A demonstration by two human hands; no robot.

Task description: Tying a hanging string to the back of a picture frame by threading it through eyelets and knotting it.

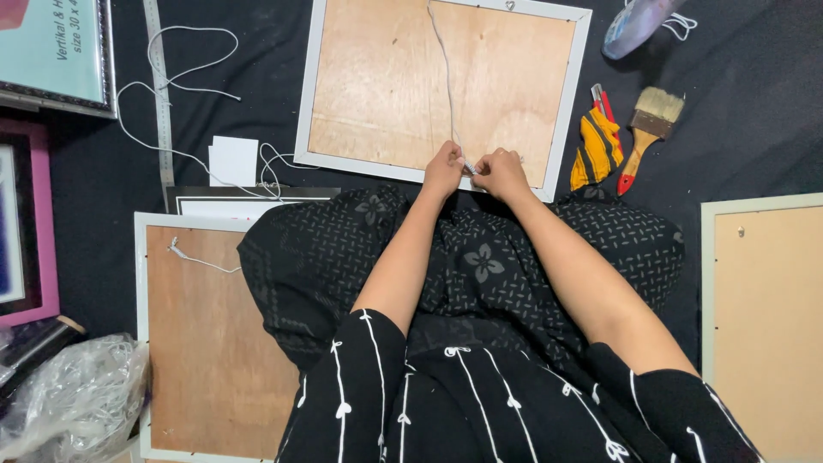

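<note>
Left hand [443,167]: fingers pinched shut on the white cord [446,86].
Right hand [501,174]: closed on the same cord end, touching the left.
Cord: runs up the face-down frame [377,94], near its lower edge.
Room: paintbrush [649,133] lies just right; dark floor between.

head camera looks straight down, close.

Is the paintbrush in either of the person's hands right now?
No, the paintbrush lies on the dark floor, while both hands pinch the white string at the frame's edge.
</note>
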